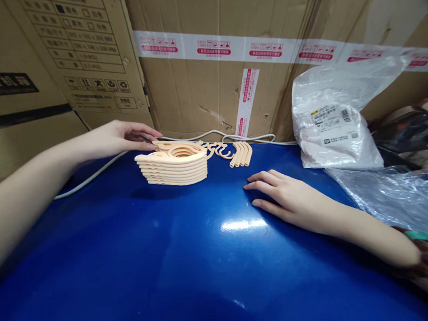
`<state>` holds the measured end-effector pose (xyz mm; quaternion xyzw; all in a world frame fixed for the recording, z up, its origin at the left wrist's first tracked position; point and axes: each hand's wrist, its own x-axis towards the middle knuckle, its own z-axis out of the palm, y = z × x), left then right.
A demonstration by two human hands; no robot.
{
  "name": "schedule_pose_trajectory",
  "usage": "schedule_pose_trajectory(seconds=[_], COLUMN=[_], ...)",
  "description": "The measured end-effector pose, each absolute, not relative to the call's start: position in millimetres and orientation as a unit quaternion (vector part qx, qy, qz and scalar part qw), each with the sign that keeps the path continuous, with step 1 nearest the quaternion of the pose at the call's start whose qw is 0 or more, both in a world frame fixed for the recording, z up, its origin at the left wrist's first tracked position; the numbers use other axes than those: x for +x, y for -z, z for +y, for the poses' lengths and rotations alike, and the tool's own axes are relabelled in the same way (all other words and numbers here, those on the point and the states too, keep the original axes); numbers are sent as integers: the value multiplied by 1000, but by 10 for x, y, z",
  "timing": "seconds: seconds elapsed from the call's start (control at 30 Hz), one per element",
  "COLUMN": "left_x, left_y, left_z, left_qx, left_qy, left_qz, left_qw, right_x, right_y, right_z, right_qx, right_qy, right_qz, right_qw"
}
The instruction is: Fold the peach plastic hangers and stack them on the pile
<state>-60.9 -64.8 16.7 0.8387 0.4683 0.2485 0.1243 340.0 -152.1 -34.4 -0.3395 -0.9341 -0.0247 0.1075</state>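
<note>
A stack of cream plastic folding hangers (173, 170) lies on the blue table (178, 256), their hooks (224, 151) pointing right. My left hand (122, 137) reaches to the stack's rear left end. Its fingers are stretched out and apart, with the thumb tip at the top hanger; the other fingertips are partly behind it. Just right of the hooks, several short curved cream pieces (241, 154) lie side by side. My right hand (283, 197) rests palm down on the table, fingers spread and holding nothing, in front of those pieces.
A large taped cardboard box (204, 91) stands along the back edge, with another printed carton (71, 48) at left. A white cable (91, 177) runs behind the hangers. At right sit a white plastic parcel bag (333, 129) and clear plastic wrap (398, 198).
</note>
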Motion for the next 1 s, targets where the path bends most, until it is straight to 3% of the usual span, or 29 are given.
schedule_pose_trajectory(seconds=[0.17,0.27,0.37,0.53,0.7,0.83,1.0], left_x=[-535,-201,247,754,851,833,834], left_y=[-265,-387,-402,1,388,432,427], left_z=[-749,-1033,-1388,-1731,-1748,-1704,-1710], left_qx=[822,770,785,931,958,951,952], left_qy=[-309,-420,-426,-241,-112,-76,-77], left_qz=[473,476,416,267,263,294,294], left_qw=[66,-61,-171,-66,-4,49,40], right_x=[3393,3394,3404,3430,3444,3448,3425], right_y=[335,337,346,363,365,361,342], right_z=[-1525,-1523,-1512,-1480,-1469,-1472,-1477], right_qx=[-342,-344,-345,-334,-329,-333,-342], right_qy=[25,26,26,21,19,12,-2], right_qz=[-934,-933,-934,-937,-939,-938,-936], right_qw=[104,100,92,97,96,95,86])
